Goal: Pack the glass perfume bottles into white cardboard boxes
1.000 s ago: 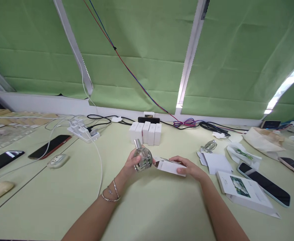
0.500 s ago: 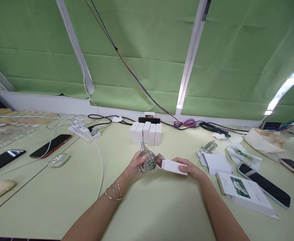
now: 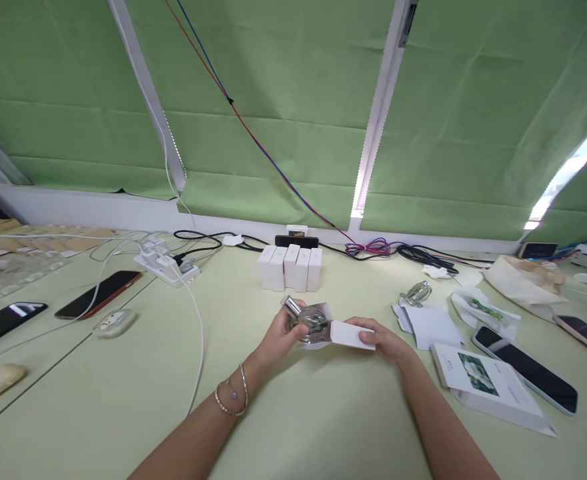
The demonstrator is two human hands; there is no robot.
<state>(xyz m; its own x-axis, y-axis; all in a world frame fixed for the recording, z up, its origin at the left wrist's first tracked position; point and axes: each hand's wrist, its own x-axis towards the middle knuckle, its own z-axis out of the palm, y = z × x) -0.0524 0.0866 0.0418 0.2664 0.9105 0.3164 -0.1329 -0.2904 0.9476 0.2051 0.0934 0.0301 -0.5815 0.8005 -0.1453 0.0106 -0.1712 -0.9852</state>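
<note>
My left hand (image 3: 279,335) is closed around a round clear glass perfume bottle (image 3: 314,320) with a silver cap, which tilts up to the left. In my right hand (image 3: 381,340) is a small white box (image 3: 351,335), held on its side. Its opened flaps face left and touch or surround the bottle's right side; how far the bottle sits inside cannot be made out. Beyond my hands, several small white boxes (image 3: 289,268) stand upright in a row.
On the right lie a flat white box with a flower picture (image 3: 478,373), a phone (image 3: 528,370), folded white card (image 3: 433,325) and another glass bottle (image 3: 416,292). To the left are a power strip (image 3: 168,267), phones (image 3: 98,293) and a computer mouse (image 3: 115,323).
My left hand has brought the bottle rightward, up against the box's open end, and tipped it so the cap leans more to the left. My right hand has barely moved.
</note>
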